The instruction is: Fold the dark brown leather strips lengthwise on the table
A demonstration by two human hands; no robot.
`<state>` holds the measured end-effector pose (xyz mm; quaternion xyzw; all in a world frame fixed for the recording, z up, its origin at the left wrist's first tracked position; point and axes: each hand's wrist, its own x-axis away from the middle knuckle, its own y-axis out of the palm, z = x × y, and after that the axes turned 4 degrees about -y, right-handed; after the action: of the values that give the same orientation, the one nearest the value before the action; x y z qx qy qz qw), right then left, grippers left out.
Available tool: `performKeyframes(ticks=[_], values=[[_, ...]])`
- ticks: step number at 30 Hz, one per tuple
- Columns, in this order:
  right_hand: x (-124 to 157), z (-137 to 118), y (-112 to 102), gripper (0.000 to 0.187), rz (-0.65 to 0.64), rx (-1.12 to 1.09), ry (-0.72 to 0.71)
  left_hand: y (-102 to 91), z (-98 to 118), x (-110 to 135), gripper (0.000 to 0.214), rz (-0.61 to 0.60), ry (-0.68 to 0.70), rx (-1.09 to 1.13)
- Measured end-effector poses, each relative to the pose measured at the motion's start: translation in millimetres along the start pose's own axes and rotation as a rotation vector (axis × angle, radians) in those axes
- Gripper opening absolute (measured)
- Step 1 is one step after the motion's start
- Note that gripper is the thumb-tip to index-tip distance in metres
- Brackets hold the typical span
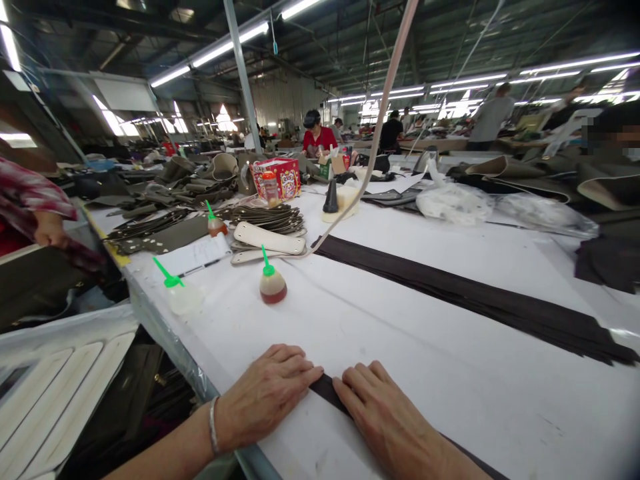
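Note:
A narrow dark fabric strip (pixel 326 391) lies on the white-covered table, running from under my hands toward the lower right edge of the view. My left hand (pixel 267 395), with a bracelet at the wrist, is closed with its fingers pressed together at the strip's far end. Close beside it, my right hand (pixel 387 420) has its fingers curled down on the same strip, a short dark length showing between the two hands. Both palms face down, so the undersides of the fingers are hidden. Beyond them stands a squeeze bottle (pixel 273 288) with a green nozzle and reddish-brown liquid.
A pile of long dark strips (pixel 450 283) stretches across the table. Two more green-nozzled bottles, a clear one (pixel 184 297) and an amber one (pixel 216 225), stand left near pale punched pieces (pixel 270 237). A hose (pixel 373 153) hangs down. At left, a person's hand (pixel 51 230) shows.

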<state>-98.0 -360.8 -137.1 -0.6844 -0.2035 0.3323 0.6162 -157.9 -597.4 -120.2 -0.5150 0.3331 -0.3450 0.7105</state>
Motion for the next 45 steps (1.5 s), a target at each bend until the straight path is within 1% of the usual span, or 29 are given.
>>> performKeyframes(ticks=[6,12,16,19,25,28,34,36,38,39,40,42,44,45], values=[[9,3,-1,0.023,0.011,0.011,-0.008,1.6,4,-2,0.038,-0.002,-0.007,-0.036],[18,6,-5,0.027,0.017,-0.003,-0.014,1.1,11,-5,0.044,-0.055,-0.050,-0.051],[29,7,-10,0.030,0.036,-0.006,-0.016,2.1,14,-7,0.049,-0.075,-0.057,-0.070],[38,8,-14,0.028,0.040,-0.016,-0.013,3.3,15,-7,0.051,-0.074,-0.058,-0.083],[55,10,-19,0.025,0.029,-0.037,0.013,4.7,17,-7,0.048,-0.026,-0.039,-0.126],[66,10,-20,0.027,0.005,-0.054,0.025,5.4,17,-8,0.046,0.018,-0.021,-0.152],[87,11,-25,0.027,0.001,-0.104,0.085,5.1,15,-8,0.042,0.100,0.017,-0.218],[90,11,-26,0.026,0.003,-0.115,0.088,2.8,23,-12,0.034,0.152,0.014,-0.231],[90,11,-25,0.024,0.003,-0.110,0.085,2.2,41,-21,0.027,0.238,-0.007,-0.211],[90,10,-25,0.023,0.006,-0.100,0.085,3.8,53,-26,0.027,0.260,-0.011,-0.175],[90,10,-24,0.023,0.008,-0.086,0.087,7.0,66,-32,0.028,0.260,-0.010,-0.124],[90,8,-23,0.021,0.015,-0.064,0.093,18.3,91,-44,0.031,0.178,0.024,0.001],[91,7,-23,0.019,0.017,-0.046,0.096,33.4,107,-52,0.034,0.114,0.031,0.074],[92,6,-23,0.017,0.013,-0.037,0.096,40.6,112,-54,0.036,0.104,0.014,0.089]])
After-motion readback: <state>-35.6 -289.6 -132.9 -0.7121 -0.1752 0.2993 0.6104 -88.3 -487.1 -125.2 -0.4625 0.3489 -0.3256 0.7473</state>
